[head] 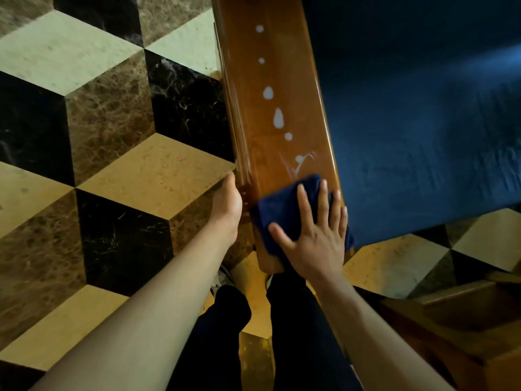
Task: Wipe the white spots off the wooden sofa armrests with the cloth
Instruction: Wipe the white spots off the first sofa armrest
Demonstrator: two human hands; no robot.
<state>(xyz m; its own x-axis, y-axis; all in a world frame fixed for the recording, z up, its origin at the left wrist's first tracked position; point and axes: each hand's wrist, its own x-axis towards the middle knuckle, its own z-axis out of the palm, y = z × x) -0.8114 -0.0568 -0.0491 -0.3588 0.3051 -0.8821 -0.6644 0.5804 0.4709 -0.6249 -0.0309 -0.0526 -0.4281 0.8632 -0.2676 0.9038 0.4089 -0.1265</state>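
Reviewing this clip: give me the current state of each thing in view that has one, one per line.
armrest: partly wiped, smeared near the cloth.
white spots: five intact, one smeared streak beside the cloth.
cloth: folded, pressed flat on the armrest's near end.
right hand: open, fingers spread, palm on the cloth.
left hand: against the armrest's outer edge, holding nothing.
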